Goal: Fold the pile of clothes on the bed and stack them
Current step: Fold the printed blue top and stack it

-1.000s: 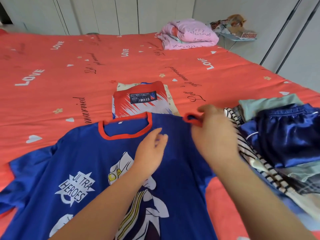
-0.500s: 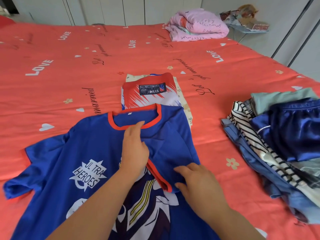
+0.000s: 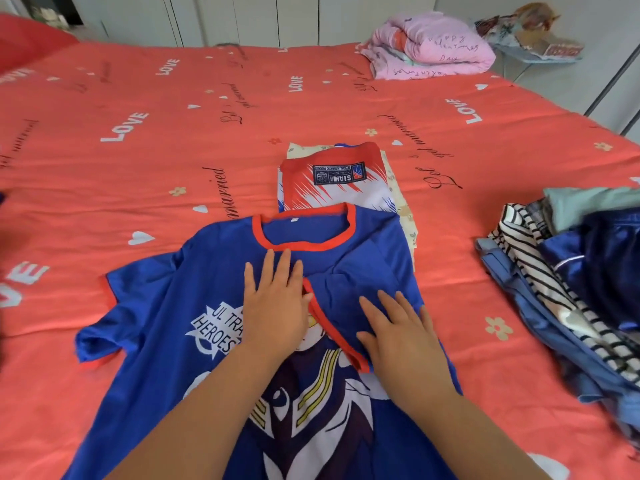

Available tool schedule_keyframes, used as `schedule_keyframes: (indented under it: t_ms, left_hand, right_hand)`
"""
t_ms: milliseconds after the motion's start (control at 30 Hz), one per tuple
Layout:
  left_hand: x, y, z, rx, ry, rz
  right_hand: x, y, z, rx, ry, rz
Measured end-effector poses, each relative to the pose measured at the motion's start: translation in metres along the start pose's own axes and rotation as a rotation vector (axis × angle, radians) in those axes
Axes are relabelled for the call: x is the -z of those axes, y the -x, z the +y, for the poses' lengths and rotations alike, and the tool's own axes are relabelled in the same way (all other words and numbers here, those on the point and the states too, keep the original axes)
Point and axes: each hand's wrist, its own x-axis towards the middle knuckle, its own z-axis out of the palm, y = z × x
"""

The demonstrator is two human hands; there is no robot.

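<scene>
We take the blue T-shirt (image 3: 166,306) as our landmark: it lies face up on the red bed sheet (image 3: 138,174), collar away from the wearer. Its right sleeve is folded in over the chest, and the left sleeve lies spread out.

The left hand (image 3: 273,306) lies flat on the chest just below the collar, fingers straight and close together. The right hand (image 3: 401,337) presses flat on the folded-in sleeve, fingers straight and slightly apart. The sleeve's red hem runs aslant between the two hands.

Just beyond the T-shirt's collar we see a folded red and white jersey (image 3: 332,188) on a folded cream garment (image 3: 405,220). The collar overlaps the near edge of this stack.

To the right of the T-shirt, well apart from it, lies the unfolded pile (image 3: 540,271). We make out a striped piece, a dark blue satin one and a teal one in it.

Far beyond the T-shirt, at the bed's far edge, sits a folded pink quilt (image 3: 433,46). Pale wardrobe doors (image 3: 242,15) stand behind the bed.

Both forearms cover much of the T-shirt's printed figure. Left of the left hand we read "UL TRA HEROES" in white. The jersey's dark label reads "SIAM", upside down to us. The sheet repeats "LOVE" in white, with "married" in black script. On the quilt we can read only "Day".
</scene>
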Motion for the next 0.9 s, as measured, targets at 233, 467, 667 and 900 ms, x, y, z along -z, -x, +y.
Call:
schedule_keyframes:
  t_ms: [233, 467, 667, 900]
  left_hand:
    - [0.004, 0.026, -0.081, 0.114, 0.211, 0.085]
    - [-0.01, 0.039, -0.191, 0.527, 0.451, 0.253]
    - [-0.002, 0.038, -0.229, 0.844, 0.827, 0.062]
    - [0.013, 0.069, -0.226, 0.838, 1.21, -0.293]
  right_hand:
    - [0.005, -0.047, -0.089, 0.267, -0.241, -0.17]
    - [-0.012, -0.077, -0.184, 0.386, -0.263, -0.218]
    - [-0.008, -0.095, -0.222, 0.34, -0.212, -0.085]
    - [0.012, -0.125, -0.318, 0.489, -0.395, -0.193]
